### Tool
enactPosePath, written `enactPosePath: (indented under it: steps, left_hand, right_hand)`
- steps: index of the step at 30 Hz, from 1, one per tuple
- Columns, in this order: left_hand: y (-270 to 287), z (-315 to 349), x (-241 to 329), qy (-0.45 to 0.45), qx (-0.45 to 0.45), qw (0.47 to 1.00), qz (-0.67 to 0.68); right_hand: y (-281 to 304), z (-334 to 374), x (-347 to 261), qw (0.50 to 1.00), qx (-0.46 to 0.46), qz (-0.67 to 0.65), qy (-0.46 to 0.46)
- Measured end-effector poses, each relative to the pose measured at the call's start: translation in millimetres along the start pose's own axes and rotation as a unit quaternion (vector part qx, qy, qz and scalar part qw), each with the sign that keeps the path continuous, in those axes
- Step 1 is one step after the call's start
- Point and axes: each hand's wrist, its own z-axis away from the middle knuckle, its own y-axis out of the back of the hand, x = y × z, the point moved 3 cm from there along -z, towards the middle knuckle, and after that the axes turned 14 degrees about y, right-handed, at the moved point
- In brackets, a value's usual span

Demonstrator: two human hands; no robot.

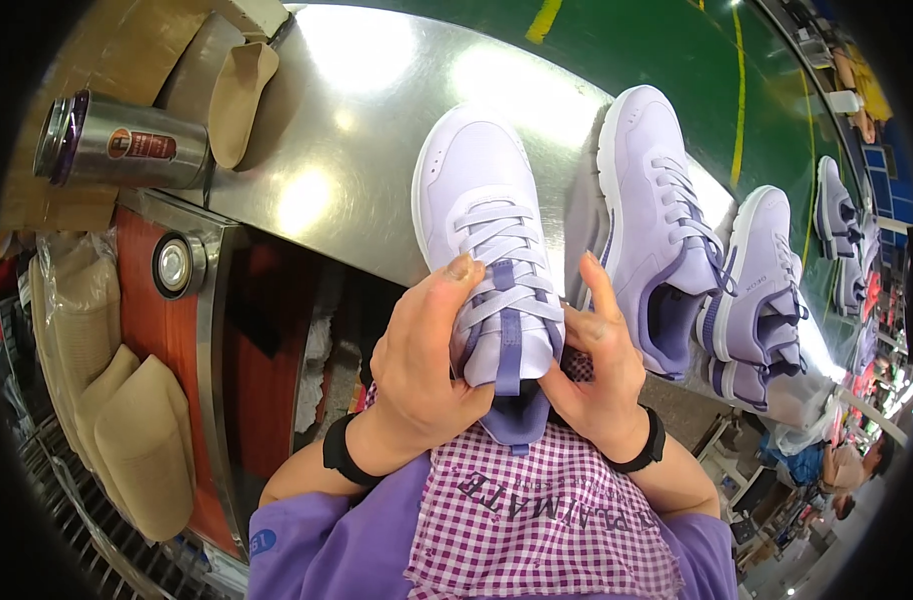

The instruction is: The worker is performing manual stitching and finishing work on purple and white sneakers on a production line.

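A lilac lace-up sneaker (482,190) lies toe-away in front of me, its heel toward my body, partly over the metal table's near edge. My left hand (424,350) grips its left side, thumb by the lower laces and fingers around the collar. On the opposite side my right hand (599,365) holds the collar, with the thumb near the tongue (507,360) and the index finger raised along the upper. A darker purple strip runs down the tongue. To the right stands a matching sneaker (657,210), and beyond it another lilac sneaker (762,270).
The shiny metal table (367,130) bears a steel tumbler (127,145) and a beige insole (242,105) at far left. Several beige insoles (142,440) are stacked left of an open drawer (167,290). A green floor (637,40) lies beyond; more shoes (839,215) and people are farther right.
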Motion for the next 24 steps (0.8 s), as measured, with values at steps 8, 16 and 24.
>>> enactPosePath:
  steps: [8, 16, 24]
  left_hand:
    - [6.0, -4.5, 2.3, -0.02, 0.0, 0.999, -0.041]
    - [23.6, 1.2, -6.0, 0.015, -0.108, 0.994, 0.021]
    - [24.4, -9.3, -8.5, 0.136, -0.143, 0.98, 0.005]
  right_hand:
    - [-4.8, -6.0, -2.6, 0.979, 0.059, -0.123, -0.154]
    - [-1.8, -9.1, -0.3, 0.992, -0.079, -0.035, -0.09]
    - [-2.3, -10.7, 0.2, 0.975, -0.097, -0.088, -0.177]
